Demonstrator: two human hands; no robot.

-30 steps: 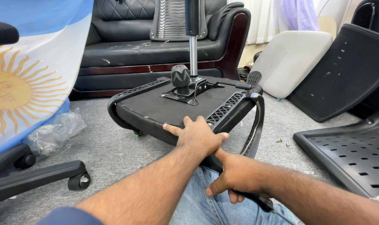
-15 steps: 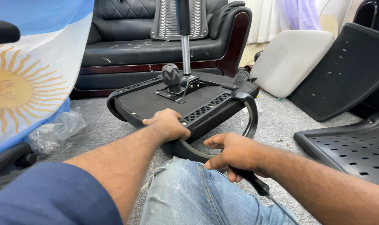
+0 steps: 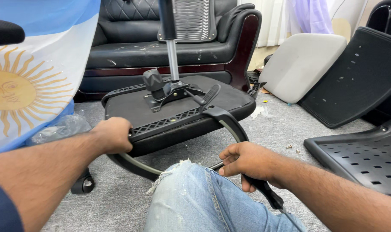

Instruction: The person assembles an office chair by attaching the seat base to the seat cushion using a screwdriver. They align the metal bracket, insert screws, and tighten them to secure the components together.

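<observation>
Fingers of the left hand are gripping the upturned black seat pan's ribbed plastic edge above grey carpet; the right hand is clenching the curved armrest loop's black bar.

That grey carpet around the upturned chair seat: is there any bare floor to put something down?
Yes: the carpet is bare between the upturned chair seat and the black perforated panel. A narrow strip lies between the seat and the sofa. It is crowded near the left hand, by the plastic bag and caster.
</observation>
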